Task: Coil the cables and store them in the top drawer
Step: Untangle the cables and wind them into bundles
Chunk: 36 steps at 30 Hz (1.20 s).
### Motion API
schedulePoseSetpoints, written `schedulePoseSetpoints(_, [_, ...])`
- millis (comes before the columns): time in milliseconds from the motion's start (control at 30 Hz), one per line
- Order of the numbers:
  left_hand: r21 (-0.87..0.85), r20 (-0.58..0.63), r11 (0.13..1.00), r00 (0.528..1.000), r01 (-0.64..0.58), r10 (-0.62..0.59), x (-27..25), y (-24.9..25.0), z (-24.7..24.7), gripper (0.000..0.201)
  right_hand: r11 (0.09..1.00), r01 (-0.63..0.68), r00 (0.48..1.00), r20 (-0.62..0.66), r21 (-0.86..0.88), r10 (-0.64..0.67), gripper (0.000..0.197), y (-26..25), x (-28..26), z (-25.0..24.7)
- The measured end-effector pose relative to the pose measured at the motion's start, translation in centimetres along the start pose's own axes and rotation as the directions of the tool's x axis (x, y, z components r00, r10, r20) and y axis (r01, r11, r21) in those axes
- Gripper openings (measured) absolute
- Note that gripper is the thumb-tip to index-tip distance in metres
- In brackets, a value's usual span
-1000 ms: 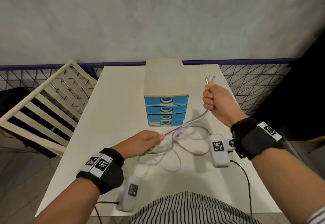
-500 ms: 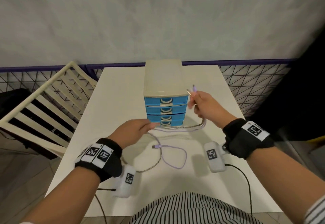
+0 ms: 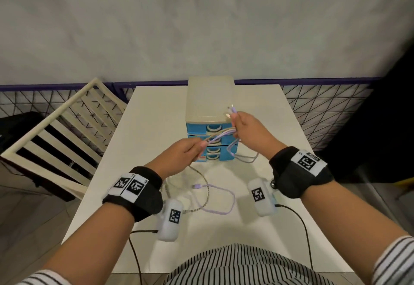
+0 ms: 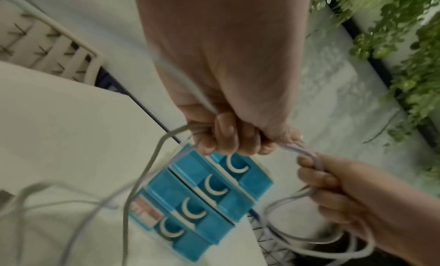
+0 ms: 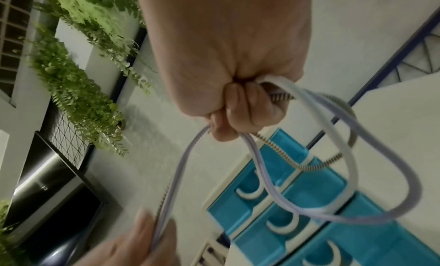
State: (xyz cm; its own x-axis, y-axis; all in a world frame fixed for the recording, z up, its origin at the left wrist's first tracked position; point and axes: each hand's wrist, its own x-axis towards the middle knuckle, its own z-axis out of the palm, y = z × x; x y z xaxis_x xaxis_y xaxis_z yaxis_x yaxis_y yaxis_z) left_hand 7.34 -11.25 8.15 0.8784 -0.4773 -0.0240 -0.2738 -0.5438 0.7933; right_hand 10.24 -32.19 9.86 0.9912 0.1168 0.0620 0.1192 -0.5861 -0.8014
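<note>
Two hands, one cable bundle
Left hand [image 3: 183, 152] and right hand [image 3: 248, 128] both grip the cables [image 3: 220, 135] before the closed drawers [image 3: 210, 141].

Both the left hand [image 3: 182, 154] and right hand [image 3: 251, 128] grip the cables [image 3: 220, 135] before the closed drawer unit [image 3: 209, 114] on the table [image 3: 156, 116].

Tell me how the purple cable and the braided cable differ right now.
The purple cable has a smooth, plain lilac jacket; the braided cable is woven in a light-and-dark speckle. The purple cable's free plug lies in sight on the table; the braided cable's far end is hidden. Both run up through the left hand and right hand.
</note>
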Motion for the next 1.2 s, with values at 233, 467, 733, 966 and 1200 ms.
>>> schedulePoseSetpoints(233, [0.148,0.000,0.974,0.984,0.173,-0.175,-3.7,-6.3,-0.8,0.035,0.995,-0.097,0.984,-0.150,0.011,0.098,0.039,1.8,1.0,-4.1])
schedulePoseSetpoints(467, [0.605,0.000,0.715,0.898,0.351,-0.440,-6.5,-10.6,-1.4,0.034,0.989,-0.143,0.954,-0.259,0.038,0.148,0.037,3.0,1.0,-6.6])
schedulePoseSetpoints(733, [0.533,0.132,0.761,0.852,0.370,-0.506,-4.7,-6.8,-1.5,0.123,0.991,-0.061,0.997,-0.056,-0.122,0.054,0.038,0.9,-0.6,-2.8])
schedulePoseSetpoints(966, [0.272,-0.101,0.952,0.988,0.139,-0.115,-0.9,2.4,-1.3,0.124,0.969,0.048,0.988,0.153,-0.242,-0.010,0.030,-0.7,-2.2,1.1])
schedulePoseSetpoints(1200, [-0.104,0.082,0.972,0.975,0.213,-0.205,0.0,4.0,1.5,0.077,0.964,-0.045,0.998,0.058,0.261,0.031,0.037,-2.4,-2.7,1.7])
